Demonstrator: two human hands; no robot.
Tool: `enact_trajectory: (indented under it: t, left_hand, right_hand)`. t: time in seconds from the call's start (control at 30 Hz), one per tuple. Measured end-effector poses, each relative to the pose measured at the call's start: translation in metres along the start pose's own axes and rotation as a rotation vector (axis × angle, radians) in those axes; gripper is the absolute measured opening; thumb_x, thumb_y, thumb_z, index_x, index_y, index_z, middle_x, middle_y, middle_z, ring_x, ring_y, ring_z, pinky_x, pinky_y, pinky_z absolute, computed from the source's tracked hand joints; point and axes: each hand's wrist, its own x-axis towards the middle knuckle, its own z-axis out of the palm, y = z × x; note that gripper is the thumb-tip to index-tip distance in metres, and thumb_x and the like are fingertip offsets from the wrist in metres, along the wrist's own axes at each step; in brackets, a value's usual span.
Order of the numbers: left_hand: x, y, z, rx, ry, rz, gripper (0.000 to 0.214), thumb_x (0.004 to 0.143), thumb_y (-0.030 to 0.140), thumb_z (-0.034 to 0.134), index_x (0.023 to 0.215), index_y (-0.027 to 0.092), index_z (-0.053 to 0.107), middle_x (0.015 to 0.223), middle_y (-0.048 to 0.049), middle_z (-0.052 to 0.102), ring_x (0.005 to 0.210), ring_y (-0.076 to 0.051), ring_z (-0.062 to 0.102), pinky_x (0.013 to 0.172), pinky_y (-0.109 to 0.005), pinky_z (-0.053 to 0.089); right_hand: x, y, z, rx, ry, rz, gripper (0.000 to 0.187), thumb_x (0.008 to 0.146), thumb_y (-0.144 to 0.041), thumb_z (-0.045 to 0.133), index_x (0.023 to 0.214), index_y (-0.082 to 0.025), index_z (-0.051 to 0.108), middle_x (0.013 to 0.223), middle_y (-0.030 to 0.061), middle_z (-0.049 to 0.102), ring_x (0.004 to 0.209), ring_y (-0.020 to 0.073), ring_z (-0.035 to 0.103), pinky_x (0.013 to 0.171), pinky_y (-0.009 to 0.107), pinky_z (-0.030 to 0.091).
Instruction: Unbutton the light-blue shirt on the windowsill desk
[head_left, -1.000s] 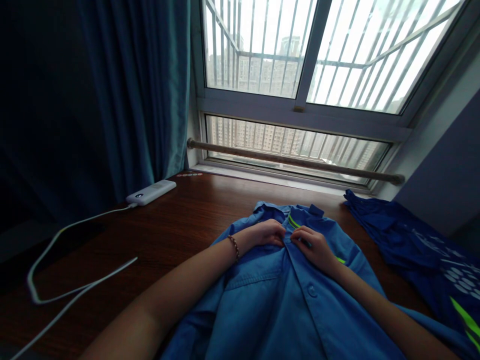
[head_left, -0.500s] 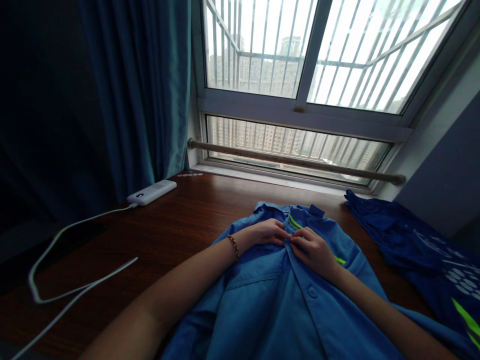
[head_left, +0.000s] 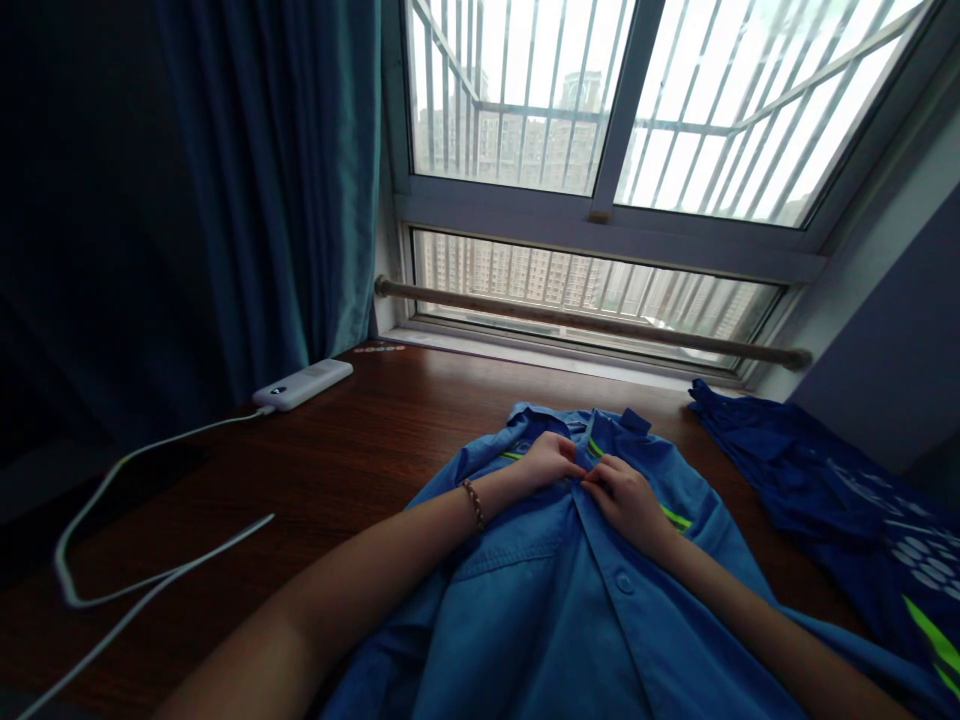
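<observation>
A blue button-up work shirt point(head_left: 517, 610) with yellow-green stripes lies spread on the brown wooden table, its collar pointing toward the window. My left hand point(head_left: 553, 460), with a beaded bracelet at the wrist, is closed on the front edge of the shirt below the collar. Opposite it, my right hand point(head_left: 624, 497) pinches the button placket, and the fingertips of both hands meet there. Whatever button lies between them is hidden by the fingers. Lower on the placket a blue button point(head_left: 624, 581) shows.
A darker blue garment point(head_left: 817, 480) with white print lies at the right. On the left, a white power bank point(head_left: 304, 385) with a white cable point(head_left: 161, 590) rests on the wooden table point(head_left: 420, 420). A blue curtain point(head_left: 300, 200) hangs beside the barred window; a horizontal pole point(head_left: 592, 325) crosses it.
My left hand has shifted slightly and turned over the shirt's edge, uncovering a bit of the stripe on the left side. My right hand stays nearly in place, still pinching the placket.
</observation>
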Motion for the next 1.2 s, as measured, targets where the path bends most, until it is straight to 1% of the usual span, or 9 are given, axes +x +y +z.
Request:
enact_trajectory:
  t: [0.13, 0.23, 0.4, 0.5, 0.6, 0.8, 1.0, 1.13, 1.2]
  left_hand:
    - [-0.016, 0.022, 0.011, 0.405, 0.240, 0.185, 0.005, 0.063, 0.015, 0.057, 0.063, 0.013, 0.062, 0.060, -0.0010, 0.058, 0.059, -0.014, 0.051, 0.053, -0.023, 0.032]
    - [-0.027, 0.036, 0.015, 0.535, 0.271, 0.250, 0.013, 0.068, 0.019, 0.052, 0.065, 0.014, 0.063, 0.060, -0.0024, 0.059, 0.057, -0.014, 0.051, 0.052, -0.024, 0.032]
    - [-0.018, 0.035, 0.002, 0.391, 0.045, 0.220, 0.015, 0.067, 0.019, 0.051, 0.058, 0.013, 0.061, 0.053, -0.0002, 0.054, 0.055, -0.013, 0.050, 0.050, -0.022, 0.033]
    - [-0.005, 0.024, -0.006, 0.139, -0.095, 0.060, 0.012, 0.065, 0.015, 0.051, 0.061, 0.010, 0.061, 0.055, -0.0004, 0.054, 0.057, -0.013, 0.052, 0.053, -0.021, 0.038]
    - [-0.001, 0.019, -0.009, -0.097, -0.157, -0.094, 0.015, 0.070, 0.021, 0.054, 0.077, 0.009, 0.061, 0.067, -0.0027, 0.058, 0.062, -0.014, 0.055, 0.055, -0.023, 0.043]
    - [-0.025, 0.043, -0.004, 0.144, -0.413, 0.237, 0.036, 0.078, 0.046, 0.052, 0.073, 0.012, 0.061, 0.065, 0.0001, 0.055, 0.059, -0.012, 0.050, 0.051, -0.020, 0.035]
    - [-0.049, 0.069, 0.006, 0.303, -0.302, 0.423, 0.025, 0.073, 0.038, 0.062, 0.065, 0.014, 0.060, 0.062, 0.0021, 0.056, 0.061, -0.012, 0.050, 0.056, -0.021, 0.033]
    - [-0.051, 0.072, 0.011, 0.072, -0.529, 0.165, 0.022, 0.065, 0.033, 0.068, 0.059, 0.014, 0.057, 0.058, 0.0013, 0.057, 0.056, -0.012, 0.052, 0.051, -0.022, 0.035]
    - [-0.048, 0.069, 0.013, -0.054, -0.535, 0.033, 0.020, 0.065, 0.027, 0.067, 0.055, 0.014, 0.055, 0.056, 0.0005, 0.057, 0.054, -0.012, 0.052, 0.050, -0.022, 0.036]
  right_hand:
    - [-0.003, 0.006, 0.004, 0.085, 0.043, 0.109, 0.013, 0.081, -0.023, 0.050, 0.070, -0.017, 0.054, 0.068, 0.0016, 0.056, 0.064, 0.0162, 0.054, 0.061, 0.028, 0.040]
    - [-0.005, 0.006, 0.004, 0.096, 0.134, 0.137, 0.009, 0.078, -0.021, 0.051, 0.086, -0.016, 0.051, 0.070, 0.0015, 0.054, 0.064, 0.0167, 0.054, 0.060, 0.027, 0.041]
    - [-0.006, -0.004, 0.000, 0.046, 0.118, 0.013, 0.049, 0.080, -0.021, 0.048, 0.126, -0.019, 0.033, 0.106, 0.0083, 0.048, 0.082, 0.0179, 0.054, 0.072, 0.030, 0.045]
    - [-0.005, -0.005, -0.002, 0.015, 0.040, -0.001, 0.037, 0.083, -0.022, 0.044, 0.120, -0.021, 0.043, 0.097, 0.0062, 0.052, 0.081, 0.0182, 0.055, 0.071, 0.029, 0.045]
    - [-0.002, 0.000, -0.008, -0.006, 0.112, 0.023, 0.017, 0.083, -0.022, 0.045, 0.094, -0.017, 0.056, 0.084, 0.0054, 0.056, 0.076, 0.0176, 0.055, 0.069, 0.028, 0.043]
    - [0.009, 0.009, -0.045, -0.142, 0.437, 0.190, 0.019, 0.078, -0.034, 0.052, 0.079, -0.017, 0.061, 0.067, 0.0027, 0.060, 0.059, 0.0164, 0.055, 0.058, 0.025, 0.038]
    - [0.010, 0.008, -0.071, -0.193, 0.530, 0.315, 0.030, 0.076, -0.046, 0.053, 0.078, -0.019, 0.066, 0.060, 0.0026, 0.062, 0.054, 0.0170, 0.056, 0.055, 0.025, 0.036]
    - [0.011, 0.010, -0.072, -0.180, 0.556, 0.337, 0.033, 0.075, -0.050, 0.054, 0.080, -0.019, 0.065, 0.059, 0.0018, 0.061, 0.054, 0.0169, 0.056, 0.056, 0.026, 0.037]
    - [0.013, 0.010, -0.072, -0.149, 0.566, 0.344, 0.036, 0.075, -0.050, 0.054, 0.084, -0.017, 0.064, 0.057, 0.0014, 0.059, 0.052, 0.0164, 0.055, 0.055, 0.026, 0.037]
